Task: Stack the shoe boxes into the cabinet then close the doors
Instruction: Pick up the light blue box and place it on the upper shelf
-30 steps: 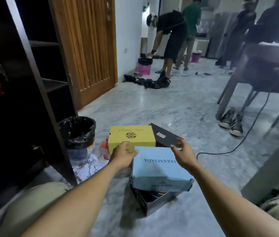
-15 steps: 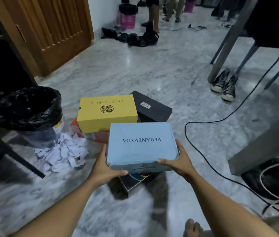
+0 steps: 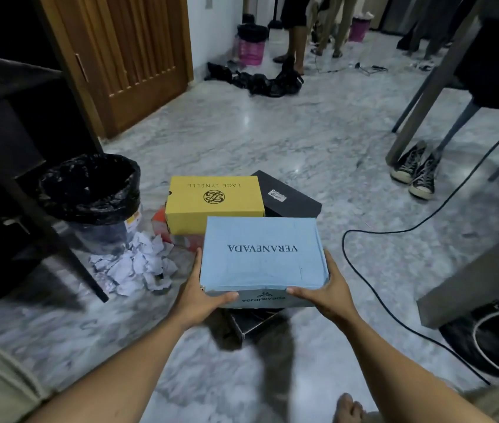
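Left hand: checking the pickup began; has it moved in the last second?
Yes. The left hand came back toward the person, from the front of the yellow box to the near left corner of the blue box.

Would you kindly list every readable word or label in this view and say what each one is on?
"VERANEVADA": lid of the light blue shoe box, upside down.
"veranevada": that box's near side.
"LACE LYNELLE": lid of the yellow shoe box, upside down.
White sticker on the black shoe box: too blurred to read.
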